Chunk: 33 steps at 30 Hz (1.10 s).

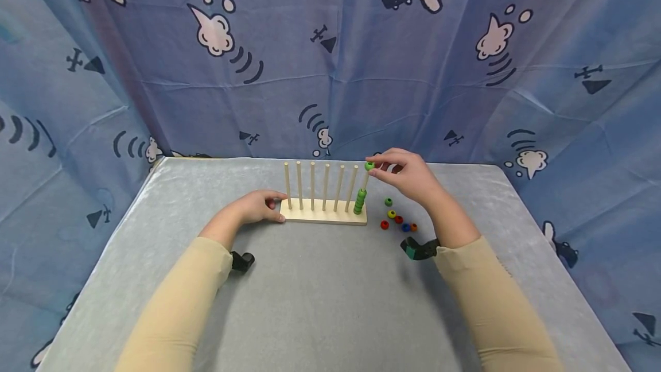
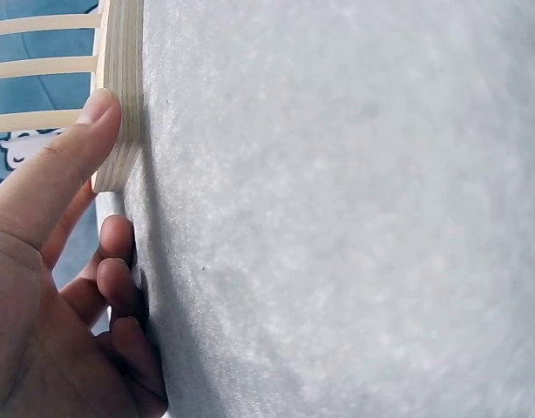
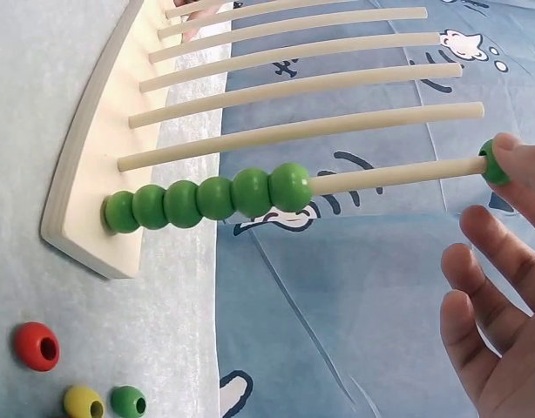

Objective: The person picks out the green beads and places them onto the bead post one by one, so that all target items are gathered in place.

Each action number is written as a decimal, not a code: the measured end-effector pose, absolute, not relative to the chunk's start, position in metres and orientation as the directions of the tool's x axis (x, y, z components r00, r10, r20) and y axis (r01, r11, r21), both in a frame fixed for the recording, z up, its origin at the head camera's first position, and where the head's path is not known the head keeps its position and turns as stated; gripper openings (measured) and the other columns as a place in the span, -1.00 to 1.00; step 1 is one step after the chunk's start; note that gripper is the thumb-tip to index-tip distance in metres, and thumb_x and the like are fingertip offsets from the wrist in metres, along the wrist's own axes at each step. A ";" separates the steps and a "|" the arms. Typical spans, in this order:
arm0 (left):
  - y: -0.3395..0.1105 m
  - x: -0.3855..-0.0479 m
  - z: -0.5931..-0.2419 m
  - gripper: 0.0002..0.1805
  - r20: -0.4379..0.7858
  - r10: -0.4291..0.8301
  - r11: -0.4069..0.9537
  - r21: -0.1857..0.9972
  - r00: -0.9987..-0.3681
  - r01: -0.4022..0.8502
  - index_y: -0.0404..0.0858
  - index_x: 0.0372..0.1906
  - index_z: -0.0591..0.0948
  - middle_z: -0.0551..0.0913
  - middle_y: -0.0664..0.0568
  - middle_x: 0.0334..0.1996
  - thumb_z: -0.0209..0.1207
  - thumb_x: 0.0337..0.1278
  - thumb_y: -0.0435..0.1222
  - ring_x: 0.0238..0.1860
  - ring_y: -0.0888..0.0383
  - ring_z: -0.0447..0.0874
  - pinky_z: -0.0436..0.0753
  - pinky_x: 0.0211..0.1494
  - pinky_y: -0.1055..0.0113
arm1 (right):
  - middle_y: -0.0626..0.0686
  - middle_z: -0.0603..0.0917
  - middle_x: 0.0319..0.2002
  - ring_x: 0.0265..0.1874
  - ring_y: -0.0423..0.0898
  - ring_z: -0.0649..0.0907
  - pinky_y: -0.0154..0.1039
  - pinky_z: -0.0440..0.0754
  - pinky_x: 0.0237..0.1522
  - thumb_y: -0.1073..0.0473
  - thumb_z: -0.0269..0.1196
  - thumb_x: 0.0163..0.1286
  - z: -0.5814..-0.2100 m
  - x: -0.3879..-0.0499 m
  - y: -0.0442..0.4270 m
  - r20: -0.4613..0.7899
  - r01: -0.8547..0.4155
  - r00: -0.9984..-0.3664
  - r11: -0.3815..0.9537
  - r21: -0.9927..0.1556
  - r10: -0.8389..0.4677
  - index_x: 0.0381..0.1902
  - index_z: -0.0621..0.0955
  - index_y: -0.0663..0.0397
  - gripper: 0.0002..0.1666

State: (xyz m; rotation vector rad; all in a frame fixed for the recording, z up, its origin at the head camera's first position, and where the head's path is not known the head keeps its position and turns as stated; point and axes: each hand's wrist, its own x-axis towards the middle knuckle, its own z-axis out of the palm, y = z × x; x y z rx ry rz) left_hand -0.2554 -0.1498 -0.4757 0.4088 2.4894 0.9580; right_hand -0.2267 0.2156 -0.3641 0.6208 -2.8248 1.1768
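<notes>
A pale wooden pegboard (image 1: 322, 217) with several upright rods stands toward the far side of the table. On its rightmost rod sits a stack of green beads (image 3: 217, 198), several deep from the base up. My right hand (image 1: 408, 174) pinches one more green bead (image 3: 492, 163) between thumb and forefinger, at the tip of that same rod. At the board's left end my left hand (image 1: 253, 206) grips it, thumb on the front edge and forefinger behind. The left wrist view shows that thumb (image 2: 98, 117) against the layered wood edge, other fingers loosely curled.
Right of the board lie loose beads: green (image 1: 388, 202), yellow (image 1: 391, 214), two red ones, one nearer me (image 1: 384, 225), blue (image 1: 405, 227) and orange (image 1: 414, 227). A grey cloth covers the table (image 1: 320, 291). Behind hangs a blue patterned curtain (image 1: 289, 33).
</notes>
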 end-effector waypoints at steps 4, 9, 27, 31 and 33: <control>-0.150 -0.255 -0.475 -0.26 -0.294 0.419 0.722 0.682 -0.859 0.118 -0.18 0.36 0.49 0.44 0.01 -0.28 0.46 0.04 -0.14 -0.24 0.11 0.37 0.33 -0.13 0.23 | -0.05 0.62 -0.06 -0.14 -0.10 0.54 -0.08 0.51 -0.09 -0.07 0.30 0.40 -0.368 -0.228 0.216 0.151 -0.353 -0.925 0.645 -0.677 -0.348 0.15 0.69 -0.14 -0.60; -0.151 -0.255 -0.474 -0.25 -0.298 0.419 0.725 0.678 -0.857 0.118 -0.18 0.37 0.49 0.44 0.01 -0.29 0.46 0.04 -0.13 -0.26 0.11 0.37 0.33 -0.14 0.23 | -0.04 0.62 -0.10 -0.14 -0.08 0.55 -0.08 0.52 -0.09 -0.06 0.31 0.39 -0.376 -0.229 0.215 0.121 -0.325 -0.934 0.655 -0.683 -0.337 0.13 0.70 -0.13 -0.60; -0.152 -0.255 -0.475 -0.24 -0.299 0.421 0.722 0.682 -0.856 0.116 -0.17 0.38 0.48 0.44 0.02 -0.29 0.46 0.04 -0.12 -0.26 0.12 0.37 0.33 -0.14 0.23 | 0.02 0.64 -0.07 -0.12 -0.04 0.58 -0.05 0.54 -0.06 0.00 0.34 0.37 -0.407 -0.230 0.213 0.057 -0.272 -0.944 0.668 -0.693 -0.325 0.07 0.72 0.01 -0.63; -0.150 -0.254 -0.474 -0.25 -0.295 0.423 0.719 0.685 -0.857 0.119 -0.17 0.38 0.48 0.44 0.02 -0.29 0.46 0.04 -0.13 -0.26 0.11 0.37 0.33 -0.13 0.22 | 0.02 0.63 -0.06 -0.12 -0.04 0.57 -0.04 0.54 -0.07 0.02 0.34 0.37 -0.414 -0.230 0.214 0.042 -0.255 -0.948 0.671 -0.697 -0.316 0.06 0.72 0.03 -0.64; -0.150 -0.254 -0.473 -0.25 -0.293 0.424 0.718 0.685 -0.857 0.122 -0.17 0.38 0.48 0.44 0.01 -0.29 0.46 0.04 -0.13 -0.25 0.11 0.37 0.32 -0.13 0.22 | 0.02 0.63 -0.05 -0.11 -0.04 0.57 -0.04 0.54 -0.06 0.02 0.34 0.38 -0.417 -0.230 0.214 0.035 -0.250 -0.948 0.671 -0.698 -0.316 0.07 0.72 0.03 -0.63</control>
